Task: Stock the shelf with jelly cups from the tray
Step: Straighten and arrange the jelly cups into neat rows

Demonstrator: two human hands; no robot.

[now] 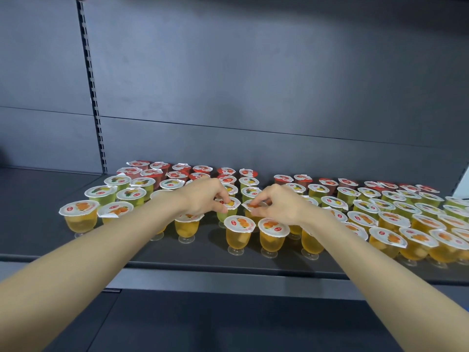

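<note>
Several jelly cups stand in rows on the dark shelf: red ones at the back, green in the middle, orange at the front. My left hand reaches in from the left and pinches the rim of a green jelly cup with curled fingers. My right hand comes from the right and pinches the lid edge of an orange jelly cup just beside it. Two orange cups stand in front of both hands. No tray is in view.
The shelf's grey back panel rises behind the cups, with a slotted upright at the left. Bare shelf surface lies left of the cups. The front shelf lip runs below my forearms, and a lower shelf shows beneath.
</note>
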